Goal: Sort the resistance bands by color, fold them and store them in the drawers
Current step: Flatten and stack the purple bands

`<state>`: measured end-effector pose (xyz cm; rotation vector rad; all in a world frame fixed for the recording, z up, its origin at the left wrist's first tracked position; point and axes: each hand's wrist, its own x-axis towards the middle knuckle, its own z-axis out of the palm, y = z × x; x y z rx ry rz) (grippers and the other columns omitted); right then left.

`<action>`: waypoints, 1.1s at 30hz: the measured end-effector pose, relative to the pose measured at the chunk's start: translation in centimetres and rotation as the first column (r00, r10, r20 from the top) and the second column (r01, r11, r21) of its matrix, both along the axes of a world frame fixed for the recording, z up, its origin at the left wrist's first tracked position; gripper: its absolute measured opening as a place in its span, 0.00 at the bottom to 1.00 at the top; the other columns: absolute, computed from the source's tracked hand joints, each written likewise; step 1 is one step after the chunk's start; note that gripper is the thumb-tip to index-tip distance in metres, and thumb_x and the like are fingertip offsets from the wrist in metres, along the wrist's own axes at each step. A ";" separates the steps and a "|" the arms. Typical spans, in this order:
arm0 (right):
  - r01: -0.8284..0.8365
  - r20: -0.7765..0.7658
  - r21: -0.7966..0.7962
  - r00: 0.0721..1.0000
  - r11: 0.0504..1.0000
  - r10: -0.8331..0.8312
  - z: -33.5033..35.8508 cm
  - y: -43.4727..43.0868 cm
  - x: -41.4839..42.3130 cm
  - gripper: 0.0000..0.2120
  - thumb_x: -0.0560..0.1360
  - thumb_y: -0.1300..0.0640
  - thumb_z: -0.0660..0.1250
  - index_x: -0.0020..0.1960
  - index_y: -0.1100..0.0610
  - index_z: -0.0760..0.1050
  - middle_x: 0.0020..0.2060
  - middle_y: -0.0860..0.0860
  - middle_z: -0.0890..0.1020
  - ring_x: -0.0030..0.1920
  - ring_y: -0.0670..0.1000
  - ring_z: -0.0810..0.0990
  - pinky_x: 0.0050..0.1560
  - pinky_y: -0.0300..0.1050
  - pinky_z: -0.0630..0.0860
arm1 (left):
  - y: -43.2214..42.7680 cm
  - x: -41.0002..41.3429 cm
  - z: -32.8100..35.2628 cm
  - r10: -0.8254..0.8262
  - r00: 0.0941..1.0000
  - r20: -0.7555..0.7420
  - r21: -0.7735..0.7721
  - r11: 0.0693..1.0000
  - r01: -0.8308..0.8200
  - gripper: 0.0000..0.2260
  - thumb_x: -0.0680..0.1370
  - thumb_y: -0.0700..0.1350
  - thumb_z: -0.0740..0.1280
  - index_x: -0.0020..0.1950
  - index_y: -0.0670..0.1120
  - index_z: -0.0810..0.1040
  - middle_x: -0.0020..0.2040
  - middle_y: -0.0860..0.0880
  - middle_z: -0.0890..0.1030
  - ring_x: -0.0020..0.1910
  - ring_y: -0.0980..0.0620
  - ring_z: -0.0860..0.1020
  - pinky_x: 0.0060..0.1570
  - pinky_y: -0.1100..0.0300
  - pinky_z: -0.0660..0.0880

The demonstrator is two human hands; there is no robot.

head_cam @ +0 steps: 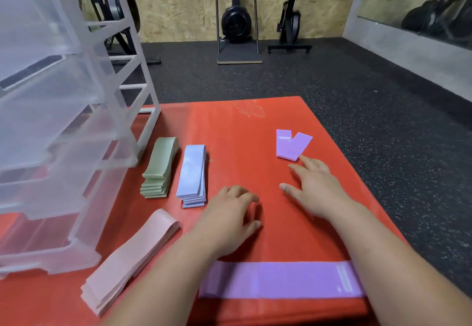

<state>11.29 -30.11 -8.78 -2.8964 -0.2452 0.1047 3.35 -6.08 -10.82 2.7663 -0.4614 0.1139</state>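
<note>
- A frosted plastic drawer unit stands at the red mat's 9 o'clock; I cannot tell its contents.
- The pink band stack lies at 7 o'clock, with the green stack and blue stack at 10.
- The left hand is loosely curled, holds nothing and rests mid-mat.
- A flat purple band lies at 6 o'clock.
- The right hand has straight fingers, just beside the folded purple band at 1 o'clock.

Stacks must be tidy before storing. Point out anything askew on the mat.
The folded purple band at the far right of the mat is askew: its two ends splay into a V instead of lining up. The pink stack fans out at its near end.
</note>
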 end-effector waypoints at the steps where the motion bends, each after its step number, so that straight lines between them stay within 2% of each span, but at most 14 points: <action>1: -0.001 -0.008 -0.033 1.000 0.999 0.001 0.2 0.5 0.9 0.36 0.79 0.30 0.59 0.81 0.45 0.62 0.84 0.49 0.53 0.83 0.58 0.51 0.78 0.62 0.61 | -0.1 0.3 0.0 0.002 1.000 0.009 -0.002 1.000 -0.002 0.25 0.78 0.60 0.70 0.74 0.57 0.73 0.71 0.54 0.73 0.69 0.48 0.70 0.71 0.50 0.69; 5: -0.019 -0.076 -0.121 0.997 0.993 0.010 0.8 1.6 4.2 0.36 0.79 0.28 0.55 0.82 0.44 0.60 0.83 0.49 0.54 0.82 0.59 0.51 0.78 0.62 0.61 | -0.3 0.8 -0.1 0.009 1.000 0.030 -0.007 1.000 -0.008 0.24 0.79 0.61 0.69 0.73 0.58 0.73 0.70 0.55 0.73 0.68 0.48 0.70 0.71 0.51 0.68; 8: -0.049 -0.100 -0.143 0.994 0.988 0.035 0.5 1.6 5.1 0.33 0.81 0.32 0.55 0.82 0.45 0.59 0.80 0.49 0.63 0.79 0.58 0.59 0.75 0.61 0.65 | -0.1 0.9 -0.2 0.006 1.000 0.017 -0.016 1.000 -0.006 0.23 0.78 0.61 0.69 0.73 0.59 0.73 0.70 0.55 0.73 0.67 0.48 0.69 0.70 0.52 0.68; 10: -0.078 -0.061 -0.107 0.996 0.991 0.071 0.6 1.5 4.7 0.29 0.83 0.36 0.56 0.79 0.47 0.65 0.74 0.49 0.70 0.75 0.57 0.66 0.72 0.59 0.70 | 0.0 1.0 -0.1 0.009 1.000 0.012 -0.024 1.000 -0.008 0.23 0.78 0.61 0.69 0.72 0.59 0.74 0.69 0.55 0.73 0.67 0.49 0.70 0.70 0.52 0.68; 14: -0.201 0.053 0.062 0.979 0.978 0.198 1.3 1.4 0.7 0.15 0.80 0.40 0.64 0.59 0.46 0.82 0.55 0.44 0.84 0.58 0.52 0.81 0.59 0.52 0.77 | 0.2 0.8 0.4 0.022 1.000 -0.022 -0.045 0.999 -0.023 0.23 0.78 0.62 0.69 0.72 0.58 0.74 0.68 0.54 0.75 0.66 0.48 0.72 0.68 0.50 0.71; 16: -0.187 0.081 0.119 0.981 0.975 0.178 1.6 0.9 -1.9 0.15 0.77 0.36 0.67 0.50 0.44 0.85 0.47 0.41 0.86 0.49 0.47 0.83 0.52 0.50 0.79 | 0.2 0.5 0.7 0.036 0.999 -0.035 -0.061 0.997 -0.038 0.22 0.78 0.61 0.69 0.71 0.57 0.74 0.67 0.53 0.76 0.66 0.47 0.73 0.67 0.49 0.72; 18: -0.158 0.075 0.085 0.986 0.984 0.152 1.9 0.2 -4.0 0.19 0.72 0.29 0.68 0.42 0.44 0.84 0.39 0.40 0.85 0.42 0.44 0.82 0.46 0.50 0.79 | 0.2 0.0 1.1 0.053 0.998 -0.039 -0.072 0.996 -0.055 0.21 0.79 0.59 0.69 0.71 0.57 0.75 0.66 0.53 0.76 0.66 0.47 0.74 0.66 0.49 0.73; 20: -0.107 0.025 0.031 0.994 0.994 0.107 2.1 -0.6 -5.6 0.21 0.70 0.29 0.71 0.36 0.47 0.81 0.33 0.41 0.83 0.38 0.44 0.80 0.42 0.49 0.78 | 0.3 -0.6 1.4 0.060 0.997 -0.046 -0.082 0.995 -0.064 0.20 0.79 0.58 0.69 0.71 0.57 0.75 0.65 0.53 0.76 0.65 0.46 0.74 0.65 0.49 0.73; 24: 0.000 0.019 0.023 1.000 1.000 0.000 2.3 -1.3 -6.9 0.25 0.73 0.31 0.70 0.32 0.52 0.76 0.28 0.46 0.80 0.33 0.46 0.77 0.35 0.49 0.72 | 0.4 -1.8 1.8 0.072 0.996 -0.052 -0.093 0.993 -0.077 0.20 0.80 0.58 0.69 0.71 0.56 0.76 0.63 0.52 0.77 0.63 0.46 0.75 0.63 0.48 0.74; 26: 0.066 0.055 0.030 0.996 0.997 -0.067 2.1 -1.1 -7.1 0.28 0.74 0.29 0.66 0.33 0.53 0.73 0.28 0.47 0.78 0.34 0.49 0.77 0.32 0.48 0.69 | 0.4 -2.2 1.9 0.069 0.997 -0.046 -0.092 0.993 -0.073 0.19 0.80 0.57 0.69 0.70 0.56 0.76 0.63 0.52 0.77 0.63 0.46 0.75 0.63 0.48 0.74; 28: 0.105 0.087 0.048 0.990 0.993 -0.109 1.9 -0.5 -7.3 0.25 0.72 0.27 0.66 0.38 0.50 0.74 0.35 0.45 0.78 0.40 0.51 0.78 0.36 0.47 0.71 | 0.3 -2.4 1.9 0.071 0.997 -0.041 -0.095 0.993 -0.075 0.19 0.80 0.57 0.69 0.70 0.55 0.76 0.63 0.52 0.77 0.63 0.47 0.75 0.64 0.48 0.74; 30: 0.091 0.082 0.031 0.992 0.995 -0.093 1.4 0.3 -7.4 0.22 0.70 0.27 0.69 0.51 0.44 0.76 0.48 0.45 0.76 0.52 0.52 0.77 0.46 0.49 0.75 | 0.2 -2.3 1.8 0.076 0.997 -0.034 -0.104 0.991 -0.079 0.19 0.80 0.57 0.69 0.70 0.55 0.76 0.64 0.53 0.76 0.64 0.47 0.74 0.64 0.48 0.74; 32: 0.078 0.002 -0.024 0.997 0.997 -0.078 0.6 0.8 -7.0 0.31 0.70 0.30 0.71 0.67 0.45 0.73 0.59 0.49 0.74 0.61 0.55 0.74 0.58 0.51 0.75 | 0.0 -2.0 1.6 0.072 0.997 -0.035 -0.100 0.992 -0.075 0.20 0.80 0.56 0.69 0.71 0.55 0.76 0.66 0.53 0.76 0.65 0.47 0.74 0.66 0.48 0.73; 33: 0.081 -0.038 -0.023 0.996 0.996 -0.082 0.3 1.0 -6.7 0.33 0.71 0.32 0.73 0.70 0.46 0.72 0.61 0.51 0.73 0.62 0.56 0.73 0.61 0.52 0.75 | 0.0 -1.9 1.5 0.066 0.997 -0.038 -0.095 0.993 -0.070 0.20 0.80 0.56 0.69 0.72 0.55 0.75 0.68 0.54 0.75 0.66 0.47 0.73 0.67 0.49 0.72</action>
